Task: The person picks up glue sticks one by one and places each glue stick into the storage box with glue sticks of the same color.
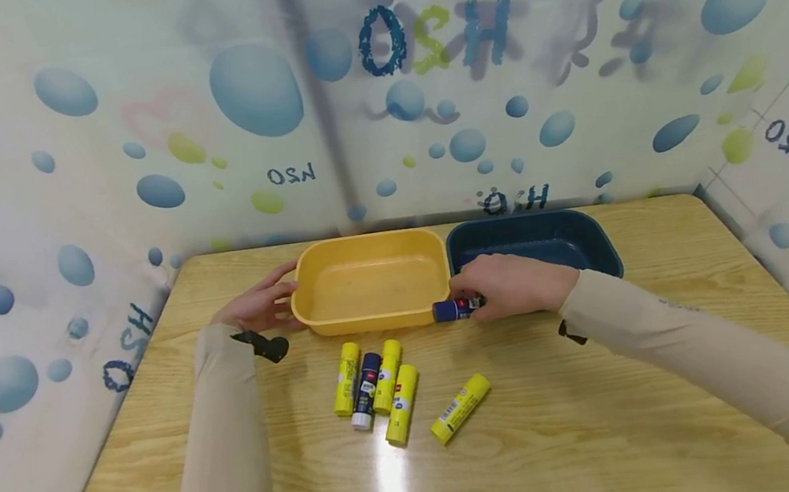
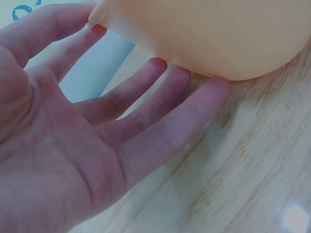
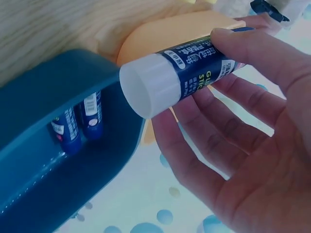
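Blue glue stick [image 3: 187,70] in right grip [image 1: 511,282]

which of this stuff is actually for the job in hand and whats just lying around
For the job, it seems:
navy glue stick in the right hand
dark blue tray, two navy sticks showing inside
yellow tray, touched by the left hand
four yellow glue sticks and another navy one, lying loose

Just surroundings:
wooden table
bubble-patterned backdrop
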`<state>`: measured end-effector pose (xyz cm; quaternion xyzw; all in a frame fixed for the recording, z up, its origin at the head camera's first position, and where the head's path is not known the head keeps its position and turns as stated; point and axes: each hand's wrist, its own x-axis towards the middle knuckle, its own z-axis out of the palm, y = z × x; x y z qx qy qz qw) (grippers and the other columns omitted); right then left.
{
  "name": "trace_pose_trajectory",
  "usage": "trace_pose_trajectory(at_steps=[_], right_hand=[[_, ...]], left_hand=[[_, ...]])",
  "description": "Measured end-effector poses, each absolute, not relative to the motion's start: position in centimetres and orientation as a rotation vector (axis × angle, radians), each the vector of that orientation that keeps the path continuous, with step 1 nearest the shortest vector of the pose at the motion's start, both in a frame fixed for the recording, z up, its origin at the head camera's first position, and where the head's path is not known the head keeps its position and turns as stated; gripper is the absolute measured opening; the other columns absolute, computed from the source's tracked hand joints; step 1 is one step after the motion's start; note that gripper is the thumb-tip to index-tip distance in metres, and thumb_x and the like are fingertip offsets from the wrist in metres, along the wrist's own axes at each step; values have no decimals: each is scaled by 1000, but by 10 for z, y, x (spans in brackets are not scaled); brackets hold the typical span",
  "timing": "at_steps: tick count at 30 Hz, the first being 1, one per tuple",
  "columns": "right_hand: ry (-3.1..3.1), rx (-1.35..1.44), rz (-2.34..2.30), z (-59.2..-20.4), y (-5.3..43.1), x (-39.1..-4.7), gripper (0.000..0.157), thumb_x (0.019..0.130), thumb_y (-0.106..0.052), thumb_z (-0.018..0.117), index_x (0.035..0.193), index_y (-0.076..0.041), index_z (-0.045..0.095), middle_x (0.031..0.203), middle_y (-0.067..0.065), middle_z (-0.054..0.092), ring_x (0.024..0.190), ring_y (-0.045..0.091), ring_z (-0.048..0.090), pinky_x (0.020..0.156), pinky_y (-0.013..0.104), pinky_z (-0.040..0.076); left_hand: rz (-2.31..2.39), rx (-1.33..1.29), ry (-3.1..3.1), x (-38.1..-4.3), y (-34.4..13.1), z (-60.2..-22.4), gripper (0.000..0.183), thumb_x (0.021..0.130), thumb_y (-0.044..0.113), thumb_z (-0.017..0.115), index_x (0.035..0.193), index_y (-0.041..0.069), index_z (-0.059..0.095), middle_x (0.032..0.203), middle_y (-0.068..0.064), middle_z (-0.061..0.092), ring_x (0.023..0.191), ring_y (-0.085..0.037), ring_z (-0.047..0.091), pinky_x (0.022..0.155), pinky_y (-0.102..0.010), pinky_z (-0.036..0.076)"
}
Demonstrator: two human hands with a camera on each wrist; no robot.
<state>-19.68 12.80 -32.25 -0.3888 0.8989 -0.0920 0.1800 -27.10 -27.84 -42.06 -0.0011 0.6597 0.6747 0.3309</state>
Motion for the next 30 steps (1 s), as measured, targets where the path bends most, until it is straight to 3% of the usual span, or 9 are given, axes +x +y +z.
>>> trace_pose_trajectory(at_steps=[11, 30], right_hand=[[2582, -1016, -231, -320, 147, -210, 19, 86, -17, 74, 103, -12, 66, 87, -4, 60, 76, 15, 52, 71, 30, 50], [2597, -850, -257, -322, 190, -239, 26, 89, -12, 69, 111, 0, 62, 83, 3, 56, 68, 16, 51, 67, 37, 46]], left_hand=[[1770, -4, 1729, -271, -277, -419, 61, 106, 20, 40, 156, 27, 6, 152, -19, 16, 123, -36, 40, 99, -54, 41], [1752, -72, 1740, -278, -279, -422, 60, 104, 18, 43, 155, 28, 13, 148, -15, 23, 113, -31, 49, 95, -54, 44]])
